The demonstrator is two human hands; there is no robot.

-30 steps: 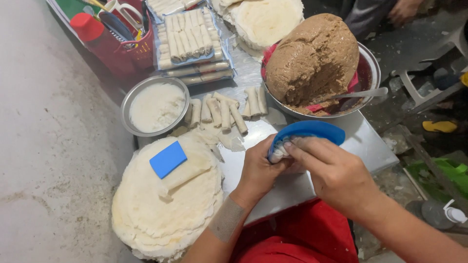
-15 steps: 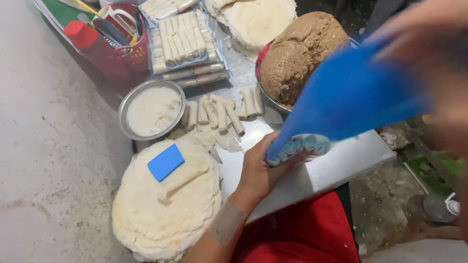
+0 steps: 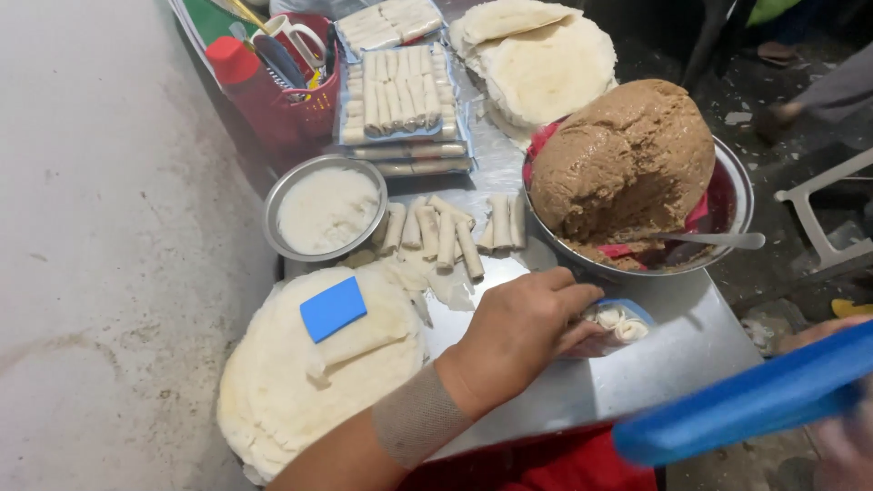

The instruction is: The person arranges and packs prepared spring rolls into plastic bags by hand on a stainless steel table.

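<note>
We see our left hand point(image 3: 523, 332) resting low on the metal surface point(image 3: 582, 391), its fingers point(image 3: 573, 300) curled together over the rim of a small blue container point(image 3: 618, 323) that holds a few white rolled pieces; the container sits on the surface just in front of the big metal bowl point(image 3: 732, 195). Our right hand point(image 3: 841, 441) shows only as a blur at the lower right corner, and we cannot tell how its fingers lie, though a flat blue lid point(image 3: 746, 405) stretches across that corner right beside it, held clear of the surface. The bowl carries a tall mound of brown filling point(image 3: 623, 159), with a metal spoon point(image 3: 714, 239) lying in the bowl at its foot. To the left of our left hand lies a round stack of pale wrappers point(image 3: 300, 391), and on top of it rests a blue square scraper point(image 3: 333, 308). Behind the stack stands a smaller metal bowl of white paste point(image 3: 326, 209), and between the two bowls a loose row of finished rolls point(image 3: 450, 232) lies on the surface. Farther back we see a tray of packed rolls point(image 3: 400, 91), another stack of wrappers point(image 3: 546, 68), and a red basket point(image 3: 291, 100) with tools.
</note>
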